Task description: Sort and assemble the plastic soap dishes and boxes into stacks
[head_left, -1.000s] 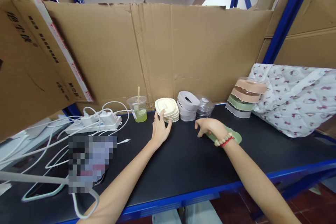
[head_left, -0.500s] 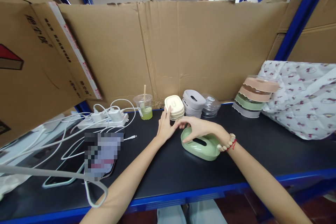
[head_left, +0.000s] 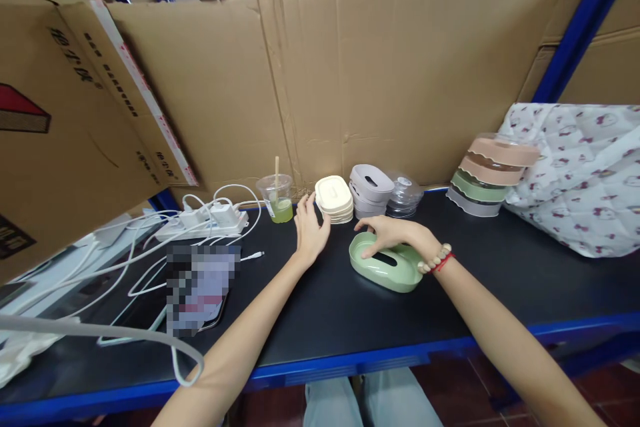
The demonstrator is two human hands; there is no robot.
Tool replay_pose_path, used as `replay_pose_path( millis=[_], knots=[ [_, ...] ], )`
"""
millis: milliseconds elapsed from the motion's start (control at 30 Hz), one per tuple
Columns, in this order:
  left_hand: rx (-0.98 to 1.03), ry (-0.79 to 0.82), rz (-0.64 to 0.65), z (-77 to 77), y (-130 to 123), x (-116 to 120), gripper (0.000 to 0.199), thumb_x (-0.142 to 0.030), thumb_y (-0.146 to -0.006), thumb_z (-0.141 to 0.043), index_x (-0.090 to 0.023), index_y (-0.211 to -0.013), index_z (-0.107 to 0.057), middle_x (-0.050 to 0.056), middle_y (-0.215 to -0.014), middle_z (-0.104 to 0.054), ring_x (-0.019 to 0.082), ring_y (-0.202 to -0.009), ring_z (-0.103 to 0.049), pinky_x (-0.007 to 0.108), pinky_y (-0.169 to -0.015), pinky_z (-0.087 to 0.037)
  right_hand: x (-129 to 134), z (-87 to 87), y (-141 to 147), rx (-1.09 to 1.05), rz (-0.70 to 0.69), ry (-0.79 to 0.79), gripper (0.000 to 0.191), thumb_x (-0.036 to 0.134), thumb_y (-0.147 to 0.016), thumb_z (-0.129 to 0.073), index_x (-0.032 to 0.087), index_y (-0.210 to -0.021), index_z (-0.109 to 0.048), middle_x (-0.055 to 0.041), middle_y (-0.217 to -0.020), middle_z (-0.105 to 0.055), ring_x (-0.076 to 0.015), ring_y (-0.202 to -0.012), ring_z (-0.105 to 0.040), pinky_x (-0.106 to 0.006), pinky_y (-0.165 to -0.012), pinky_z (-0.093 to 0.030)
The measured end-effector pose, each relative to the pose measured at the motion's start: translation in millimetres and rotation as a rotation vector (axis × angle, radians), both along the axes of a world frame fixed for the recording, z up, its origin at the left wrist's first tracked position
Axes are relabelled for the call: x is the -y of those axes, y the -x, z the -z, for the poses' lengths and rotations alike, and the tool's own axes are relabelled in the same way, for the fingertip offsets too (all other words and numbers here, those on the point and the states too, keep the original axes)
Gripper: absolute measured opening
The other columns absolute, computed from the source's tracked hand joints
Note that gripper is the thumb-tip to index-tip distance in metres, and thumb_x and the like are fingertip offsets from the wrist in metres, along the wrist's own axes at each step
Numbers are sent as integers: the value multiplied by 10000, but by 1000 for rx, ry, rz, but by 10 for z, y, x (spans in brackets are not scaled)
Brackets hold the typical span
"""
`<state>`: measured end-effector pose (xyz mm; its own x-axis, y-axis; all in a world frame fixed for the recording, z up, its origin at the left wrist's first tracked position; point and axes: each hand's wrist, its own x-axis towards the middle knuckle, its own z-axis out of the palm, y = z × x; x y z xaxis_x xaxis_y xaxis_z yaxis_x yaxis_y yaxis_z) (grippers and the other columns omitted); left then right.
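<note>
Straddling the near-left rim area: your right hand (head_left: 393,232) is arched over the green oval piece (head_left: 385,280), thumb inside the rim, fingers past its far edge. Can't tell whether they're pinching it or just resting. Piece sits flat on the black tabletop (head_left: 320,320), slot (head_left: 384,259) facing up, in front of the lilac-grey stack (head_left: 371,183).

Your left hand (head_left: 311,233) is spread, gripping nothing, just left of the cream lid stack (head_left: 334,195); fingertip contact unclear. Hands are well apart.

Handling notes: pinch the rim wall, thumb inside and fingers outside, rather than hooking the slot. The wall looks thin, so light pressure should do. Glossy surface, may slide; set your grip before shifting it. Watch the bracelet (head_left: 435,259), it's right at the rim and could snag. Left side: the drink cup (head_left: 279,207) is close to your fingers, so move that hand slowly. The cream stack looks slightly uneven; don't nudge it.
</note>
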<state>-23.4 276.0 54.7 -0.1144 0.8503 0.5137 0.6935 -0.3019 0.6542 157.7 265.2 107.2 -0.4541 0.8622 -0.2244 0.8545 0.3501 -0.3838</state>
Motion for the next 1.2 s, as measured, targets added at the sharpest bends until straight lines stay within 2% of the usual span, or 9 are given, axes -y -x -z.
replay_pose_path(
  millis=[167,333,467,567,633,767,933,1067,1200],
  knots=[
    [41,-180,75,-69,24,54,286,-253,-806,-389,-161,-998,-580,96,-1066,-524,200,-1081,-475,370,-969,-363,-30,-26,-29,-79,-52,22,646,325,-607,-732,147,-1199,-545,-93,-1182,-558,-232,-1031,-556,-303,-859,-465],
    [128,-177,272,-126,23,89,233,-278,-802,-462,-154,-731,-647,64,-867,-576,153,-867,-529,252,-774,-438,-121,24,-26,-414,-146,-254,551,289,-594,-731,150,-1107,-589,-94,-1126,-570,-216,-1029,-538,-345,-909,-428],
    [419,141,491,-220,27,109,317,-365,-799,-493,-105,-796,-675,72,-774,-606,115,-653,-543,179,-481,-404,-177,83,20,-700,-67,-387,596,341,-619,-698,118,-1150,-544,-85,-998,-556,-137,-749,-541,-318,-731,-479],
    [531,363,572,-300,45,135,452,-323,-657,-690,-69,-1025,-625,33,-658,-598,98,-460,-505,181,-362,-370,-185,130,73,-810,-34,-364,619,386,-614,-686,112,-1145,-527,-85,-1006,-533,-113,-701,-526,-301,-686,-490],
    [556,398,551,-347,73,144,457,-251,-632,-721,-45,-1026,-610,15,-577,-576,101,-380,-484,182,-324,-341,-172,152,117,-855,-25,-367,624,401,-601,-693,115,-1129,-523,-94,-1035,-534,-150,-820,-551,-321,-760,-494],
    [768,282,367,-407,178,97,137,-164,-800,-542,-58,-865,-599,-21,-458,-498,84,-337,-461,158,-330,-330,-115,141,202,-953,25,-279,632,438,-607,-686,133,-1131,-504,-102,-1139,-535,-213,-1045,-523,-358,-880,-473],
    [1093,267,192,-410,275,-6,130,-168,-860,-484,-91,-771,-539,-38,-469,-479,37,-357,-441,113,-370,-329,-24,60,257,-1103,51,-32,674,517,-636,-648,134,-1164,-479,-111,-1110,-568,-235,-968,-573,-287,-592,-545],
    [1172,313,157,-400,235,0,156,-177,-877,-469,-76,-785,-546,-26,-477,-473,38,-362,-434,124,-380,-328,-5,44,289,-1252,19,-78,629,515,-576,-704,139,-1054,-545,-99,-1035,-611,-212,-910,-596,-241,-532,-535],
    [1210,340,273,-431,162,77,283,-316,-918,-400,-87,-950,-562,27,-678,-584,67,-483,-542,146,-413,-368,-54,58,302,-1321,78,-241,565,511,-556,-717,142,-959,-574,-75,-879,-633,-180,-786,-608,-245,-528,-528]
  ],
)
